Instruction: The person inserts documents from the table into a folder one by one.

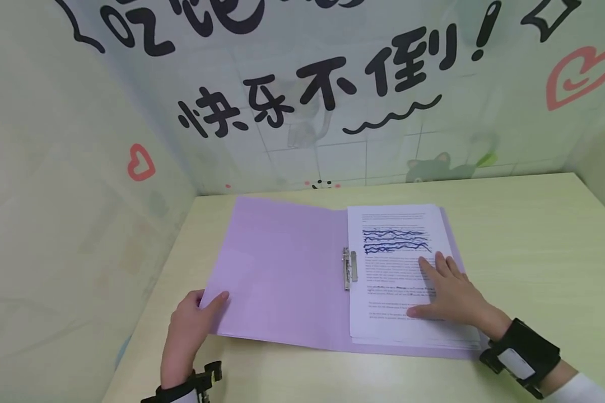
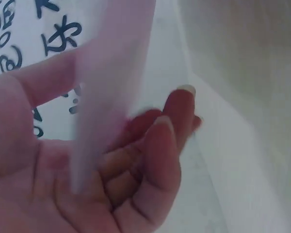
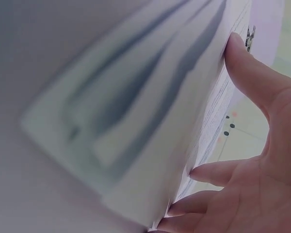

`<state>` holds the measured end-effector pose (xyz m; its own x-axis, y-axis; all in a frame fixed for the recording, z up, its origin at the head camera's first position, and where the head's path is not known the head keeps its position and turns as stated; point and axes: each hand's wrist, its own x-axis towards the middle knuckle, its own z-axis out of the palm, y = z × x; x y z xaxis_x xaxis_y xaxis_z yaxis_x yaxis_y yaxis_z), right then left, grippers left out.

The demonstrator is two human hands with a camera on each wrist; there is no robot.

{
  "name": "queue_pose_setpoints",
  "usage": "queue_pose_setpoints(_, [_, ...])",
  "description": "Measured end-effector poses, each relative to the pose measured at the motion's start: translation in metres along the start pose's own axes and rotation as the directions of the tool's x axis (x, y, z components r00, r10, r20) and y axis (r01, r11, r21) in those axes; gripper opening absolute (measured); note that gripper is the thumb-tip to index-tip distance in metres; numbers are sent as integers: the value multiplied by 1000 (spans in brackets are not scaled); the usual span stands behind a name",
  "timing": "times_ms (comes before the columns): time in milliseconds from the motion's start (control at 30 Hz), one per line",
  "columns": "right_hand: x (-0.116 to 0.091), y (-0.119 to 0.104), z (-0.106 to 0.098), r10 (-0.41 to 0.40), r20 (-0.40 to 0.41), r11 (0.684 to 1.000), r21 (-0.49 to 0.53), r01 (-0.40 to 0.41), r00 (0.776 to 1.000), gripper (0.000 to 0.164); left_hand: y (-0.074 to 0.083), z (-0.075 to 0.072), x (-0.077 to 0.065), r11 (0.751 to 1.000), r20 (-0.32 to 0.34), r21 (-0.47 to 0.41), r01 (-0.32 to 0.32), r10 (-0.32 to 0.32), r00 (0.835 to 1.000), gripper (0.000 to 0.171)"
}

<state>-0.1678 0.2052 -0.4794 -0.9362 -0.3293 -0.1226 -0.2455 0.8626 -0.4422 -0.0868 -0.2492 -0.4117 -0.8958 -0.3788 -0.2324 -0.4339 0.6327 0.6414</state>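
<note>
A purple folder [image 1: 282, 268] lies spread open on the table, its left cover tilted slightly up off the surface. My left hand [image 1: 189, 327] grips that cover at its lower left edge, thumb on the inner face. In the left wrist view the cover [image 2: 114, 63] passes between the thumb and the curled fingers. A stack of printed papers [image 1: 398, 330], with blue scribbled lines near the top, lies on the folder's right side beside a metal clip [image 1: 350, 268]. Spread fingers of my right hand [image 1: 456, 296] rest on the papers; in the right wrist view several sheet edges show beside them.
The pale wooden table [image 1: 544, 263] extends to the right of the folder and in front of it. Behind stands a printed curtain [image 1: 302, 151] with black characters, and another fabric wall [image 1: 80, 224] closes off the left side.
</note>
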Motion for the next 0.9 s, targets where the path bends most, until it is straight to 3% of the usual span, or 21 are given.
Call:
queue_pose_setpoints(100, [1,1,-2,-7,-1,1000,7,7,1000,120,4,-8,0,979,22,-202,4,0,1000,67])
queue_pose_setpoints(233, [2,3,-5,-25,1,999,47,25,1000,115,13,-16,-5,894,69,-446,-31,69,995,68])
queue_pose_setpoints(333, [2,4,-9,-38,7,991,129,37,999,106,20,-16,-13,787,40,-605,-118,177,983,63])
queue_pose_setpoints(433, [3,6,-14,-42,15,977,211,38,999,99,30,-8,-18,671,-14,-710,-215,292,956,52])
queue_pose_setpoints(500, [2,8,-16,-41,12,966,256,37,999,94,40,0,-20,622,-34,-744,-245,331,943,40])
queue_pose_setpoints(533, [2,8,-17,-37,12,962,271,32,999,92,45,4,-21,613,-34,-748,-255,349,936,36])
queue_pose_setpoints(633, [1,10,-19,-23,12,949,314,18,1000,87,60,19,-23,625,-37,-724,-292,387,921,29])
queue_pose_setpoints(767, [-1,11,-20,-13,5,936,351,11,1000,83,75,40,-26,637,-22,-686,-352,465,885,36])
queue_pose_setpoints(900, [-2,10,-20,-4,-9,927,375,7,1000,81,87,63,-29,651,18,-662,-371,508,861,39])
